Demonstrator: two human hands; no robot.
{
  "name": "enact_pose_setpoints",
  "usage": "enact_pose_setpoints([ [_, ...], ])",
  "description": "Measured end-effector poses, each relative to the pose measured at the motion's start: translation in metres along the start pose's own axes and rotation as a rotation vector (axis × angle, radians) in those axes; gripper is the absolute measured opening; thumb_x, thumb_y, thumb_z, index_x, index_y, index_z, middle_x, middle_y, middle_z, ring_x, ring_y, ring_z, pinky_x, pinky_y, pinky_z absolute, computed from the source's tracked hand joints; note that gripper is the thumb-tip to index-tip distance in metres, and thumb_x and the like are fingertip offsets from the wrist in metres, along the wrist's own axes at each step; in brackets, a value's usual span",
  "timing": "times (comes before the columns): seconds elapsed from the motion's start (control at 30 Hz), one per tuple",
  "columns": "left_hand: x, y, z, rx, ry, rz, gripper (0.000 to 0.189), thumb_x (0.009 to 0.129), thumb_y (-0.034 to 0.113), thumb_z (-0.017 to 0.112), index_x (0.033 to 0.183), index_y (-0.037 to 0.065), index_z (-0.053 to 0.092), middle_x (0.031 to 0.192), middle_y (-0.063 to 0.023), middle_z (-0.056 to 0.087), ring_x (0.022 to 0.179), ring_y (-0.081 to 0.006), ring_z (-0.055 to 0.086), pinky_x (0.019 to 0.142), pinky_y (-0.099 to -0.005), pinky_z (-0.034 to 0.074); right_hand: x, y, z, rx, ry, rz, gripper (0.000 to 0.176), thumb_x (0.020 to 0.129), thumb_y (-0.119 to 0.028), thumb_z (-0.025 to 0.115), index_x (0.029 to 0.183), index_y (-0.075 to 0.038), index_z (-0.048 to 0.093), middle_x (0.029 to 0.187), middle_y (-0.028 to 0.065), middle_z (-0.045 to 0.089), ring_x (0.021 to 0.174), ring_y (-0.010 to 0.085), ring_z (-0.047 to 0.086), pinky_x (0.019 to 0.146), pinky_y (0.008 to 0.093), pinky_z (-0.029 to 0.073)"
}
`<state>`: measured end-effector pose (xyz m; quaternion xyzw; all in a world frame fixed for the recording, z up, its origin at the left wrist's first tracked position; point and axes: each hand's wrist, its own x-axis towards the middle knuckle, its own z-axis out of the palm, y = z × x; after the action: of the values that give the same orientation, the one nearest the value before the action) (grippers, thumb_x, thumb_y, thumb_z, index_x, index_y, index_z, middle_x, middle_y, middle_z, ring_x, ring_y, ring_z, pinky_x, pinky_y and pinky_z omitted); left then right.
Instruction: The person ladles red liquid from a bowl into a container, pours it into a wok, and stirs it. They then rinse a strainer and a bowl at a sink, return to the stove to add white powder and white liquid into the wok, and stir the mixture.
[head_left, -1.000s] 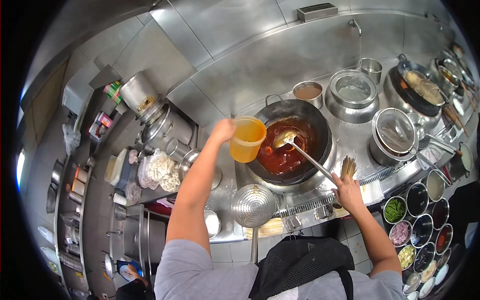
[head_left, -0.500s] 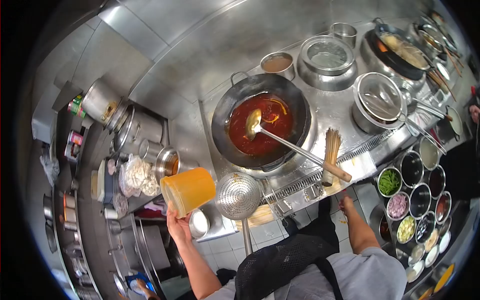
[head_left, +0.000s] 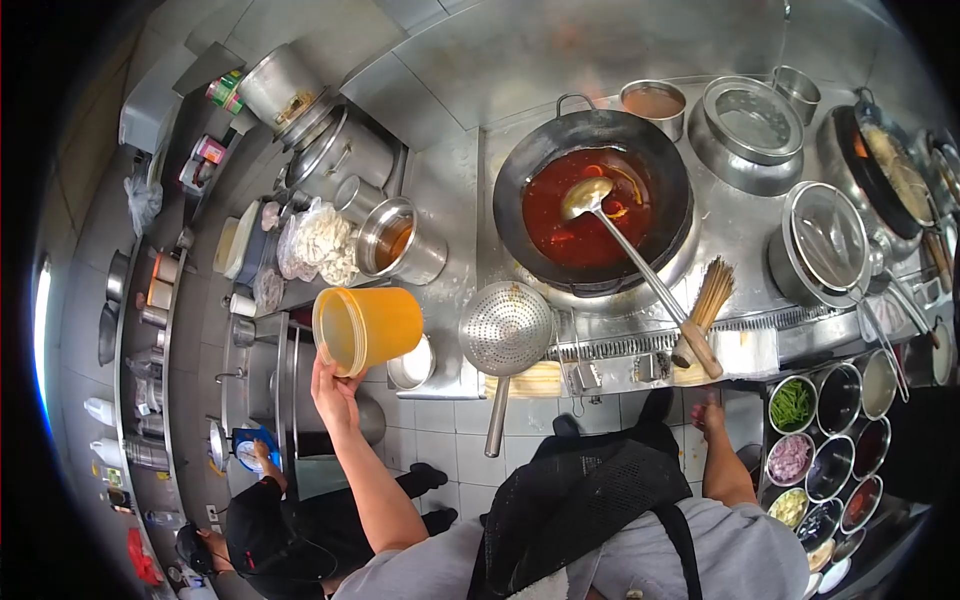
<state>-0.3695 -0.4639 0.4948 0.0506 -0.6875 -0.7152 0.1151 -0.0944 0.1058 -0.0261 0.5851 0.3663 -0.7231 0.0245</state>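
My left hand [head_left: 336,392] grips a plastic tub [head_left: 385,325] of orange-yellow contents, tilted on its side with its rim toward the left. Beside it lies a perforated strainer [head_left: 506,327] with its handle toward me. My right hand [head_left: 708,415] hangs low by the counter's front edge, blurred, its fingers too unclear to read. Nearest above it are a ladle's wooden handle end and a bamboo brush [head_left: 709,303]. The ladle [head_left: 588,198] rests with its bowl in the red liquid of the black wok [head_left: 517,205].
A steel pot [head_left: 425,257] and a bag of pale food [head_left: 325,243] stand left. Ingredient containers [head_left: 790,458] fill the lower right. Sieves [head_left: 826,236] lie over a pot at the right. Another person [head_left: 290,530] works at the lower left.
The view has turned left, so the wok and stove appear farther right. The other person shows more fully at the lower left. My left hand still holds the tub.
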Motion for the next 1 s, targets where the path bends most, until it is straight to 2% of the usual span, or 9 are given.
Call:
enact_pose_setpoints([
  [0.07, 0.003, -0.005, -0.008, -0.034, -0.003, 0.007, 0.044, 0.097, 0.011, 0.047, 0.139, -0.003, 0.047, 0.122, -0.0175, 0.061, 0.099, -0.0267, 0.068, 0.077, -0.0377, 0.061, -0.026, -0.002, -0.006, -0.413, -0.11, -0.067, 0.046, 0.097, -0.053, 0.052, 0.118, -0.011, 0.054, 0.094, 0.0061, 0.07, 0.08, 0.0216, 0.067, 0.073, 0.0441, 0.051],
  [0.3, 0.045, -0.065, -0.023, 0.084, -0.276, -0.048, 0.045, 0.094, 0.011, 0.057, 0.138, 0.002, 0.051, 0.119, -0.0068, 0.065, 0.094, -0.0158, 0.067, 0.078, -0.0299, 0.056, -0.098, 0.055, -0.041, -0.249, 0.071, -0.168, 0.034, 0.096, -0.04, 0.06, 0.113, -0.01, 0.06, 0.087, 0.0059, 0.07, 0.072, 0.0189, 0.067, 0.063, 0.0382, 0.053],
  [0.4, 0.042, -0.076, -0.005, 0.046, -0.49, -0.083, 0.048, 0.092, 0.013, 0.061, 0.138, 0.002, 0.052, 0.126, -0.0099, 0.062, 0.105, -0.0187, 0.065, 0.082, -0.0302, 0.055, -0.154, 0.116, -0.059, -0.227, 0.14, -0.259, 0.035, 0.095, -0.037, 0.059, 0.114, -0.007, 0.063, 0.084, 0.0071, 0.069, 0.068, 0.0172, 0.067, 0.055, 0.0333, 0.052],
  [0.5, 0.018, -0.082, 0.02, 0.014, -0.75, -0.103, 0.059, 0.09, 0.02, 0.063, 0.143, -0.001, 0.046, 0.138, -0.0172, 0.052, 0.124, -0.03, 0.053, 0.104, -0.0434, 0.044, -0.227, 0.192, -0.061, -0.402, 0.184, -0.258, 0.036, 0.095, -0.033, 0.057, 0.115, -0.004, 0.065, 0.085, 0.0075, 0.071, 0.07, 0.0155, 0.068, 0.057, 0.0305, 0.054],
  [0.57, 0.009, -0.11, 0.035, -0.057, -0.969, -0.126, 0.061, 0.089, 0.021, 0.063, 0.143, 0.0, 0.044, 0.141, -0.0177, 0.049, 0.128, -0.0316, 0.049, 0.107, -0.0449, 0.042, -0.257, 0.249, -0.063, -0.491, 0.184, -0.245, 0.035, 0.092, -0.032, 0.06, 0.111, -0.004, 0.068, 0.089, 0.0112, 0.073, 0.072, 0.0221, 0.07, 0.062, 0.0352, 0.056],
  [0.6, -0.012, -0.112, 0.051, -0.084, -1.037, -0.164, 0.061, 0.089, 0.02, 0.063, 0.143, 0.0, 0.044, 0.14, -0.0176, 0.05, 0.128, -0.0316, 0.049, 0.107, -0.0452, 0.041, -0.282, 0.266, -0.065, -0.742, 0.19, -0.222, 0.033, 0.091, -0.032, 0.06, 0.106, -0.004, 0.071, 0.091, 0.0128, 0.073, 0.077, 0.0238, 0.071, 0.07, 0.0377, 0.056],
  [0.77, -0.148, -0.114, 0.126, -0.004, -1.483, -0.279, 0.061, 0.089, 0.017, 0.062, 0.144, 0.001, 0.043, 0.135, -0.0151, 0.054, 0.119, -0.0278, 0.057, 0.094, -0.0388, 0.051, -0.365, 0.376, -0.072, -0.548, 0.511, -0.368, 0.032, 0.091, -0.034, 0.061, 0.107, -0.007, 0.071, 0.091, 0.0108, 0.073, 0.087, 0.025, 0.07, 0.08, 0.0377, 0.054],
  [0.87, -0.256, -0.132, 0.163, 0.11, -1.706, -0.397, 0.06, 0.089, 0.011, 0.061, 0.145, 0.002, 0.042, 0.131, -0.0116, 0.058, 0.109, -0.0214, 0.063, 0.076, -0.0288, 0.056, -0.421, 0.412, -0.088, -0.299, 0.506, -0.218, 0.033, 0.09, -0.033, 0.061, 0.107, -0.005, 0.071, 0.104, 0.0187, 0.071, 0.103, 0.0355, 0.066, 0.09, 0.0434, 0.05],
  [1.0, -0.439, -0.119, 0.174, 0.085, -2.128, -0.455, 0.058, 0.09, 0.006, 0.059, 0.145, 0.004, 0.043, 0.126, -0.0091, 0.061, 0.095, -0.0151, 0.066, 0.071, -0.0256, 0.054, -0.472, 0.459, -0.112, -0.192, 0.631, -0.333, 0.036, 0.091, -0.033, 0.061, 0.114, -0.007, 0.069, 0.105, 0.0188, 0.071, 0.103, 0.0356, 0.066, 0.09, 0.0436, 0.05],
])
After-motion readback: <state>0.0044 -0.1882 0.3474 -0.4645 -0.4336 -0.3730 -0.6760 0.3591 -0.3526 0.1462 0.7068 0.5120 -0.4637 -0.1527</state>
